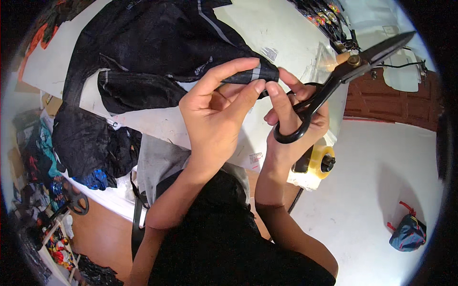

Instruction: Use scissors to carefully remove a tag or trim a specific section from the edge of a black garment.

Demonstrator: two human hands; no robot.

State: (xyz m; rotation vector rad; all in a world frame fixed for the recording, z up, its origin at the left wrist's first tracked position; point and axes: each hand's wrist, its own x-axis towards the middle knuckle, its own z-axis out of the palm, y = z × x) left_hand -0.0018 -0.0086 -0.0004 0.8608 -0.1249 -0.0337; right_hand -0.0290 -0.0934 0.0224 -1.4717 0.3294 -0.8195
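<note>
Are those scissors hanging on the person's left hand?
No, the scissors hang on the right hand, with its thumb through a handle loop, while the left hand pinches black cloth.

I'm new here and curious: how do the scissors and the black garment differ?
The scissors are slim and rigid; the garment is broad, soft cloth. The scissors are in the right hand; the garment mostly lies spread on the table, one end pinched by the left hand. Both look black.
</note>
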